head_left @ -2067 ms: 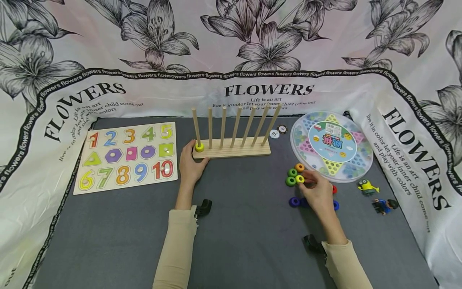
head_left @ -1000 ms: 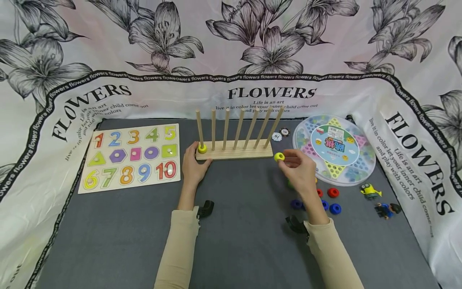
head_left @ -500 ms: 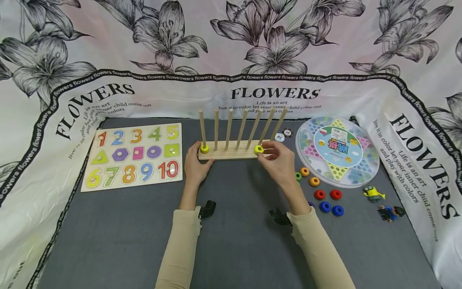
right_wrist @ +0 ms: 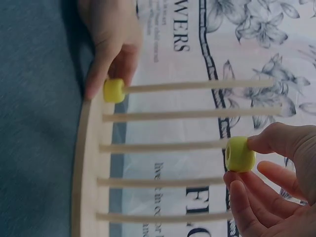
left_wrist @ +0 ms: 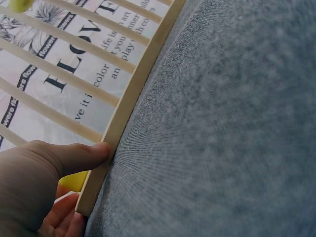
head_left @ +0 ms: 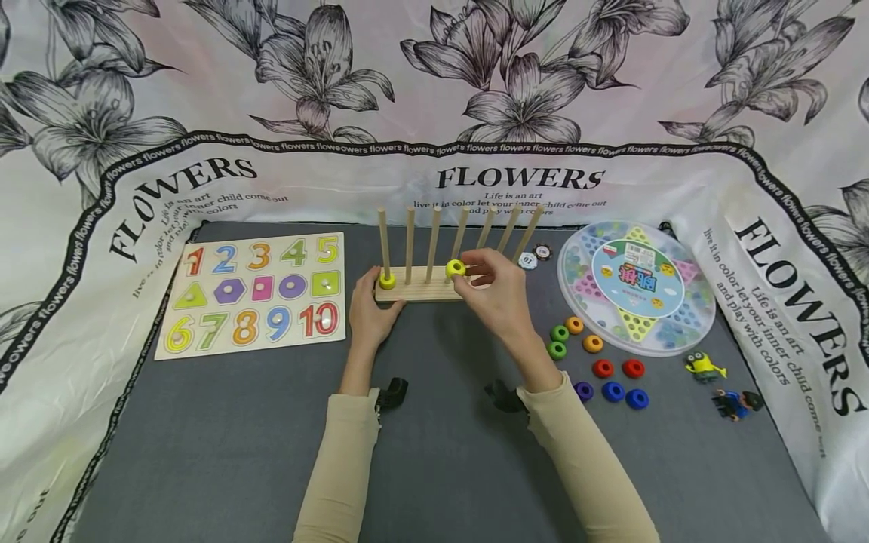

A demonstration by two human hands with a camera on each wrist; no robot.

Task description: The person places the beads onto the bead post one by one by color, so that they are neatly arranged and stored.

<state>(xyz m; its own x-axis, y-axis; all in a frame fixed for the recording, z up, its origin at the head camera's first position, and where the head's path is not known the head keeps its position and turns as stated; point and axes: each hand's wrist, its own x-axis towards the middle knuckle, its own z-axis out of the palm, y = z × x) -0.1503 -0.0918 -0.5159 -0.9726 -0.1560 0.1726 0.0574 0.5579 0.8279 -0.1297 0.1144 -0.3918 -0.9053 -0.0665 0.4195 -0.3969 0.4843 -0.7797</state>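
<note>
Right hand (head_left: pixel 498 298) pinching a yellow ring (head_left: pixel 455 268) between thumb and fingertips (right_wrist: pixel 269 143); the ring, a short glossy bead with a central bore, is held aloft in front of the upper halves of the pegs, near the third from the left. Left hand (head_left: pixel 369 308) resting against the left end of the wooden peg rack (head_left: pixel 421 290), thumb pressed to its front edge, fingers lightly curved behind. A second yellow ring (head_left: pixel 387 281) sits at the foot of the leftmost peg. Rack: flat pale plank, seven smooth round dowels. On the grey felt-like mat (head_left: pixel 441 467), right of the hands, loose rings (head_left: pixel 597 362) in green, orange, red, blue and purple; beyond them a round plastic game case (head_left: pixel 637 285); at left, a number puzzle board (head_left: pixel 254 292)
</note>
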